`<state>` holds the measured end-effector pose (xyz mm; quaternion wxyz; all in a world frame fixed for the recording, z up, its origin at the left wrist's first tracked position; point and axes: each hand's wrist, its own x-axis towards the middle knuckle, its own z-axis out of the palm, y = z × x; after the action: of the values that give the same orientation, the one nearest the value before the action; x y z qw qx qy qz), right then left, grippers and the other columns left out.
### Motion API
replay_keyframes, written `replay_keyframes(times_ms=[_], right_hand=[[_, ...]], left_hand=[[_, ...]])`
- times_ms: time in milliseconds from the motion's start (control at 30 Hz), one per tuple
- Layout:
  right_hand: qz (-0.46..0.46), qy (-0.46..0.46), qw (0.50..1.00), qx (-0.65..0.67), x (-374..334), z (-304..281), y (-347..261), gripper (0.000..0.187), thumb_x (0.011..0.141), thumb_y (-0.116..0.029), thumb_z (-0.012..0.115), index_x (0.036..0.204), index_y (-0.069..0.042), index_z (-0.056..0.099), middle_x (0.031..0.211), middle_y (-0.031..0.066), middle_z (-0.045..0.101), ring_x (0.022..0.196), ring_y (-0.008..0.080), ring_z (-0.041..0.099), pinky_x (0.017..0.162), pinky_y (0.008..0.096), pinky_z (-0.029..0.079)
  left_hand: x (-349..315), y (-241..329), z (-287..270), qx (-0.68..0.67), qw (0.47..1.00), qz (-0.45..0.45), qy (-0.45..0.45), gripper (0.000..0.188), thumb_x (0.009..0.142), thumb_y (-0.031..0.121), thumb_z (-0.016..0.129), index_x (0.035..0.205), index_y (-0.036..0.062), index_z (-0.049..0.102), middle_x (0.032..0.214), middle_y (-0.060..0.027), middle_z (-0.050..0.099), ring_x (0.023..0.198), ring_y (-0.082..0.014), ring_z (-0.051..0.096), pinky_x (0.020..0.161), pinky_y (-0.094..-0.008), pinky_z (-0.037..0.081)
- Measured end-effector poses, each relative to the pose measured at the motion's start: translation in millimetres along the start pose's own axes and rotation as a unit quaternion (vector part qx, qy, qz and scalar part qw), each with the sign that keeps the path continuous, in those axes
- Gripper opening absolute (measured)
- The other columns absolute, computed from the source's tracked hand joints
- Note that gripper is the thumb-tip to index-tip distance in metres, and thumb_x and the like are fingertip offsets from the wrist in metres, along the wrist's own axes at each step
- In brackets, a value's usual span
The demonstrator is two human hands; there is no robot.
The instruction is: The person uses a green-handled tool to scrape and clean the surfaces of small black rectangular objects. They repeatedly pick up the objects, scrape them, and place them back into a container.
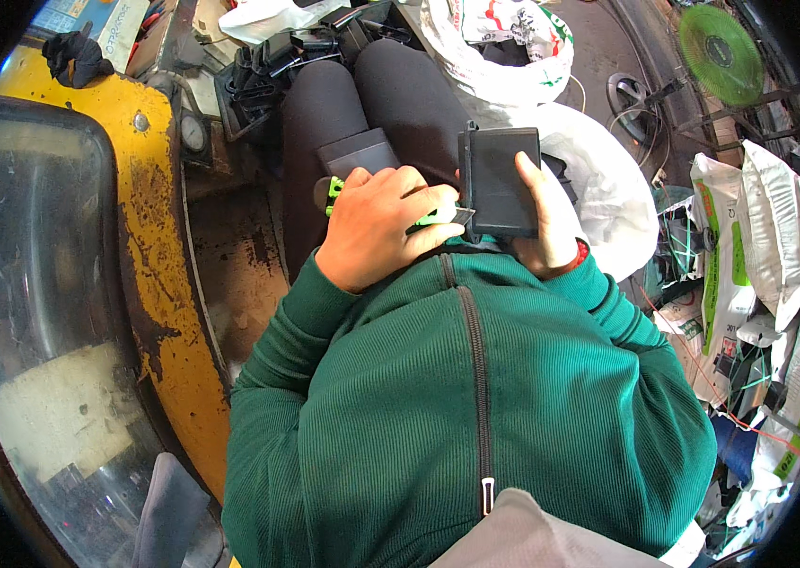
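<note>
My left hand [383, 225] is wrapped around a green and black utility knife [334, 194]. Its short blade [463, 216] points right and meets the near-left edge of a black plastic box-shaped part [504, 185], or lies very close to it. With the thumb along its face, my right hand [548, 213] grips this part from the right; the other fingers are mostly hidden behind it. Across my thighs lies a second dark rectangular piece [359, 151], partly covered by the left hand.
Beyond my knees, a container holds several black plastic parts [291, 52]. A white printed sack [504, 80] and a pale plastic bag [608, 189] stand at the right. A yellow machine [158, 256] with a gauge flanks my left. Far right are a green fan [721, 55] and stacked sacks [769, 246].
</note>
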<state>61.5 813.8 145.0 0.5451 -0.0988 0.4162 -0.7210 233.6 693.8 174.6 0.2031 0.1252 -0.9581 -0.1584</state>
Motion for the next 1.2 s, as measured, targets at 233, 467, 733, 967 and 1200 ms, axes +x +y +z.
replay_keyframes(times_ms=[233,467,733,967,1200], right_hand=[[0.050,-0.029,0.998,0.019,-14.0,11.6,-5.6,0.044,0.095,-0.029,0.053,0.125,0.002,0.046,0.107,0.0177,0.062,0.086,0.0252,0.067,0.075,0.0357,0.057],[0.025,-0.032,0.999,-0.010,-13.9,7.6,-4.6,0.041,0.098,-0.034,0.050,0.122,-0.001,0.054,0.109,0.0100,0.064,0.092,0.0166,0.064,0.081,0.0300,0.053],[0.078,-0.066,0.995,-0.004,-19.5,-0.9,-20.3,0.038,0.095,-0.026,0.056,0.124,-0.002,0.055,0.113,0.0091,0.064,0.102,0.0161,0.061,0.091,0.0311,0.048],[-0.110,0.175,0.850,-0.485,36.7,-199.7,-43.4,0.064,0.084,-0.041,0.067,0.130,-0.001,0.050,0.126,0.0195,0.054,0.119,0.0232,0.050,0.102,0.0360,0.038],[-0.103,0.065,0.823,-0.554,46.3,-185.5,-11.9,0.071,0.080,-0.032,0.073,0.138,-0.003,0.044,0.139,0.0192,0.045,0.131,0.0285,0.041,0.107,0.0386,0.034]], left_hand=[[21.4,-35.8,-19.8,0.013,0.994,-0.068,0.085,0.027,0.075,0.033,0.075,0.095,0.0163,0.069,0.079,-0.0022,0.061,0.066,-0.0206,0.060,0.055,-0.0350,0.040],[9.7,-6.4,-4.1,0.020,0.999,-0.017,0.038,0.029,0.074,0.033,0.075,0.097,0.0166,0.068,0.078,0.0009,0.059,0.067,-0.0175,0.057,0.058,-0.0335,0.037],[26.3,-64.8,-14.6,0.115,0.982,-0.133,0.075,0.032,0.079,0.038,0.070,0.100,0.0148,0.068,0.083,-0.0065,0.062,0.074,-0.0252,0.062,0.062,-0.0395,0.044],[7.6,-126.4,7.0,0.094,0.970,-0.184,-0.131,0.044,0.071,0.047,0.076,0.092,0.0091,0.069,0.084,-0.0140,0.060,0.078,-0.0339,0.062,0.070,-0.0441,0.050],[16.2,-122.7,-9.5,-0.212,0.922,-0.255,-0.200,0.024,0.081,0.022,0.073,0.086,0.0005,0.063,0.086,-0.0065,0.061,0.079,-0.0144,0.057,0.076,-0.0307,0.046]])
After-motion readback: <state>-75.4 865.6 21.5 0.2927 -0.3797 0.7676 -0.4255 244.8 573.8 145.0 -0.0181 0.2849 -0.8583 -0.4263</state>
